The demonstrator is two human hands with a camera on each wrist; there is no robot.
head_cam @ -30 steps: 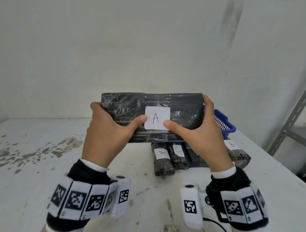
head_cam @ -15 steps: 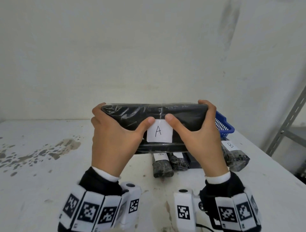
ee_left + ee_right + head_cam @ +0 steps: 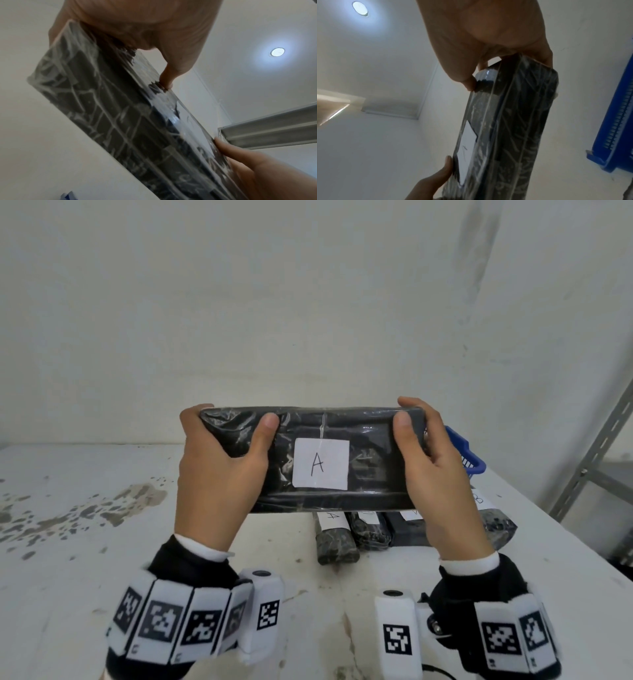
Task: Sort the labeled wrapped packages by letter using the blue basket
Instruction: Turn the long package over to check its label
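Both hands hold one long black package [image 3: 329, 436] in the air above the white table [image 3: 85, 546]. It is wrapped in clear film and lies level, its broad face turned to the camera, with a white label [image 3: 321, 463] marked "A" in the middle of that face. The left hand [image 3: 219, 474] grips the end at 9 o'clock: the thumb presses on the front face and the fingers curl round the back. The right hand [image 3: 435, 474] grips the end at 3 o'clock in the same way (the thumb tip is close to the upper edge).

The blue basket [image 3: 469, 455] stands on the table at 3 o'clock from the package, mostly hidden behind the right hand. Below the held package, at about 5 o'clock, more wrapped packages lie side by side on the table: one [image 3: 335, 539] with a label "A", two beside it whose letters I cannot read, and one [image 3: 496, 520] with a "B" near the right wrist.

A grey metal shelf frame [image 3: 596, 453] stands at the right edge.
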